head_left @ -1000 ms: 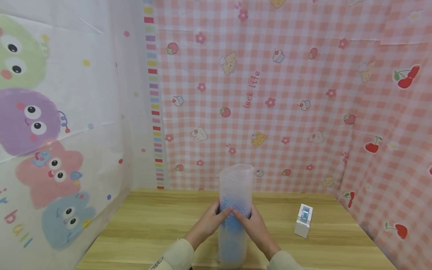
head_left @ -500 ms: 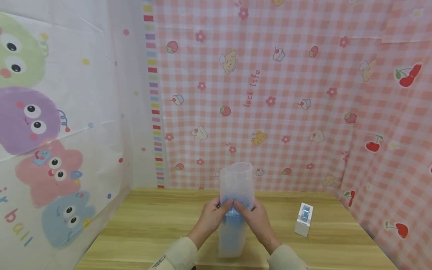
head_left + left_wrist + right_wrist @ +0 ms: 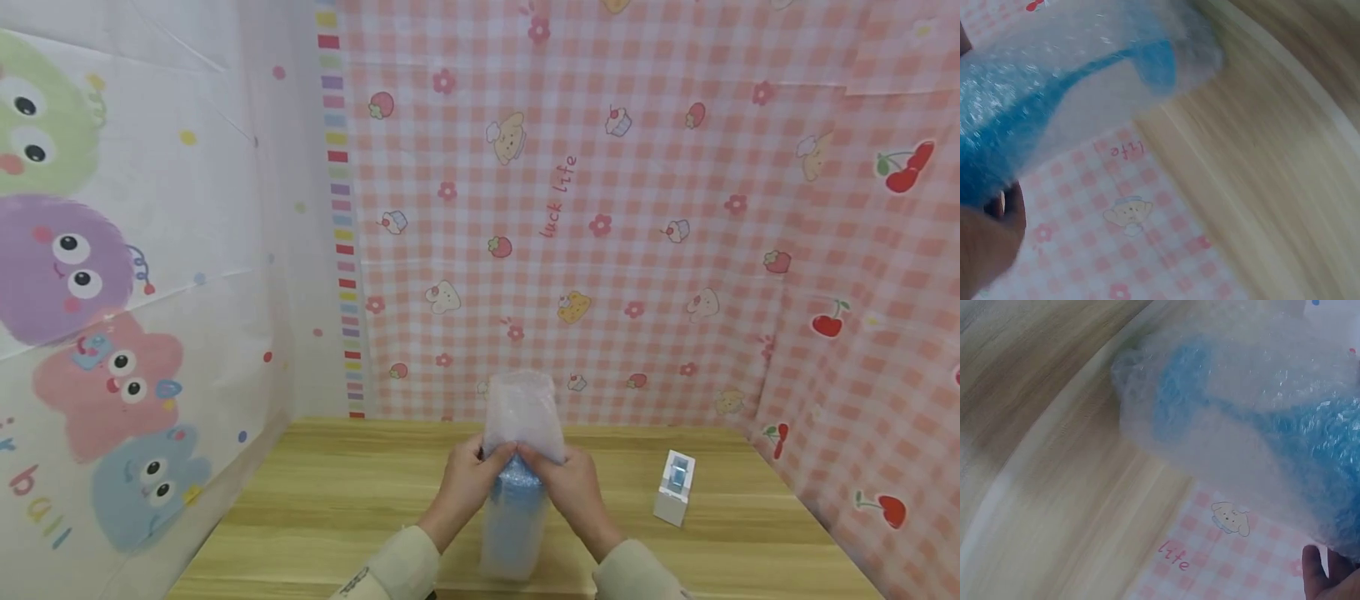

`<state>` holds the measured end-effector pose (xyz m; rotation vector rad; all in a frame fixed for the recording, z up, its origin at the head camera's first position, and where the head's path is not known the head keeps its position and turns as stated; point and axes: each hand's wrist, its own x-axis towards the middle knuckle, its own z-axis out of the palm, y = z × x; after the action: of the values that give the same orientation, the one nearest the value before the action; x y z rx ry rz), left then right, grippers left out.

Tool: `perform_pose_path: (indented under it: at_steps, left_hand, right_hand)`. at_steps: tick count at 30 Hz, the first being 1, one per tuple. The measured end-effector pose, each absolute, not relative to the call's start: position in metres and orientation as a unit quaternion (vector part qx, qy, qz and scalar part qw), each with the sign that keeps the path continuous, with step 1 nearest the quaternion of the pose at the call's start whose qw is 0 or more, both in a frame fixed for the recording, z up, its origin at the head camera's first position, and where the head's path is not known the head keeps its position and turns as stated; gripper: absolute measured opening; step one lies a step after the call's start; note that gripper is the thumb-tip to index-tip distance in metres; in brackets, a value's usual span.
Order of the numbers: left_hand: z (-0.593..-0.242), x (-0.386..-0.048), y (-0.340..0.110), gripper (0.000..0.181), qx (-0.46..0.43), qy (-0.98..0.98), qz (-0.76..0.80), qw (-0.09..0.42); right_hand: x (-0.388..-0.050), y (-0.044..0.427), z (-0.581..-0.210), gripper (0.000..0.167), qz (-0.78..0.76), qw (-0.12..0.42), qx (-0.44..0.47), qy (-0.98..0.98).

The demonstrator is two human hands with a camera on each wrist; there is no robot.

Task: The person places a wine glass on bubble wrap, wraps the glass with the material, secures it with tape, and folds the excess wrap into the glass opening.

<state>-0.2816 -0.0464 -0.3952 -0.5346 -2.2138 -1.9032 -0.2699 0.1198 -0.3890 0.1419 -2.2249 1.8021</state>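
A tall sleeve of clear bubble wrap (image 3: 521,410) stands nearly upright between both hands at the table's middle front. Inside shows a blue, stemmed, goblet-like object (image 3: 1041,103), its wide part at the hands and its flat foot (image 3: 1180,387) toward the lower end. My left hand (image 3: 463,487) grips the sleeve from the left, and my right hand (image 3: 576,492) grips it from the right. Both thumbs meet on the near side, pressing the wrap in just above the blue part. The fingers behind the sleeve are mostly hidden. Above the thumbs, the wrap's top end is loose and leans away.
A small white block-like item (image 3: 675,487) with a light-blue insert stands on the wooden table (image 3: 337,500) to the right. Pink checked cloth (image 3: 585,275) hangs behind and at the right. A white cloth with cartoon figures (image 3: 225,208) hangs at the left.
Both hands have shifted slightly up along the sleeve, thumbs now closer together. The sleeve's lower end has moved away from the front edge, and its top has flattened and tipped back.
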Motion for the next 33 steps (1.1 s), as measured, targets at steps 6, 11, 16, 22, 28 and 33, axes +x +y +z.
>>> perform_pose_path:
  at_steps: [6, 11, 16, 22, 28, 33]
  left_hand:
    - [-0.393, -0.281, -0.050, 0.052, -0.191, -0.709, -0.677, -0.047]
    - [-0.390, -0.280, -0.047, 0.040, -0.166, -0.713, -0.680, -0.043]
    - [-0.389, -0.278, -0.048, 0.036, -0.128, -0.727, -0.675, -0.017]
    - [-0.392, -0.279, -0.052, 0.037, -0.102, -0.747, -0.657, 0.031]
    - [-0.400, -0.281, -0.052, 0.041, -0.119, -0.737, -0.665, 0.036]
    - [-0.398, -0.284, -0.056, 0.051, -0.175, -0.707, -0.682, -0.058]
  right_hand:
    - [-0.269, 0.119, -0.389, 0.038, 0.592, 0.161, 0.048, -0.788]
    - [-0.269, 0.118, -0.392, 0.041, 0.609, 0.158, 0.041, -0.776]
    - [-0.270, 0.119, -0.390, 0.043, 0.610, 0.124, 0.090, -0.778]
    - [-0.269, 0.123, -0.388, 0.051, 0.628, 0.026, 0.127, -0.767]
    - [-0.266, 0.119, -0.387, 0.041, 0.617, 0.063, 0.101, -0.778]
    - [-0.268, 0.120, -0.385, 0.036, 0.598, 0.127, 0.058, -0.789]
